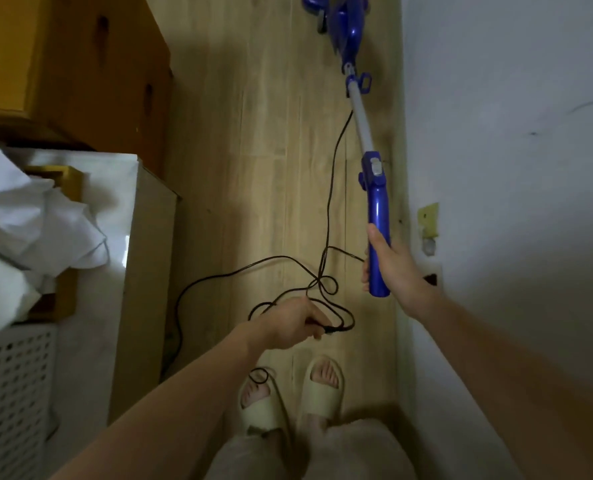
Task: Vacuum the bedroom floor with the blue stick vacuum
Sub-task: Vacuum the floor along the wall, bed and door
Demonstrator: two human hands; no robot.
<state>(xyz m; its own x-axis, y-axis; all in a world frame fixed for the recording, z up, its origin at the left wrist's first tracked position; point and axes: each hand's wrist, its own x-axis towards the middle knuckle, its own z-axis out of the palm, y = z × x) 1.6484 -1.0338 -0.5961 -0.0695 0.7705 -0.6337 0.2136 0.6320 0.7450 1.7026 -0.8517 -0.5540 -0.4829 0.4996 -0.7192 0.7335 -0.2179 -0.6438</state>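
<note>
— What fills the room from where you stand?

— The floor, pale wood planks running away between a white wall on the right and a wooden cabinet on the left. Nearer on the left is a white unit heaped with crumpled white cloth.

— And the vacuum?

— The vacuum leans along the wall side, its blue body at the far end down on the floor, grey tube rising back to a blue handle.

— Who holds it?

— The right hand is wrapped around the handle's lower end, thumb lying up along it. The left hand is curled, pinching the black cord low over the floor.

— Where does the cord go?

— It drops from the tube, tangles in loops just beside the left hand, and 1 strand trails off left toward the unit. Another loop lies over the left of the 2 slippers, which stand side by side near the bottom.
</note>
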